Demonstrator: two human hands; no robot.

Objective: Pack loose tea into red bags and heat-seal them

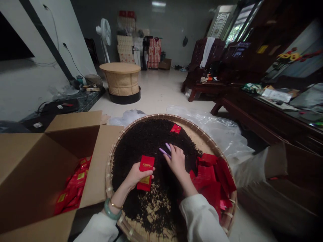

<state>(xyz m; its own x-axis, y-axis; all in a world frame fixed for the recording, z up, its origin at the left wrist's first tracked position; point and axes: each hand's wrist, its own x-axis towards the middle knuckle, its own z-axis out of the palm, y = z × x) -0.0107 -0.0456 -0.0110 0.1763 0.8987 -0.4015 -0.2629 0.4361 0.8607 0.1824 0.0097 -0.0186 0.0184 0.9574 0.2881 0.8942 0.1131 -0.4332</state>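
My left hand [136,175] grips a small red packet [145,173] with gold print, held upright over the dark loose tea [151,141]. My right hand [176,161] is closed on a purple scoop [165,151] whose tip touches the tea. The tea fills a wide round woven tray [202,132]. A pile of empty red packets [214,178] lies on the tray's right side, and one more red packet [175,128] rests on the tea farther back.
An open cardboard box [37,161] at my left holds several filled red packets [74,186]. Clear plastic sheeting [222,131] lies behind the tray. A dark wooden table [272,117] runs along the right. A round basket stand [121,80] and a fan stand farther off.
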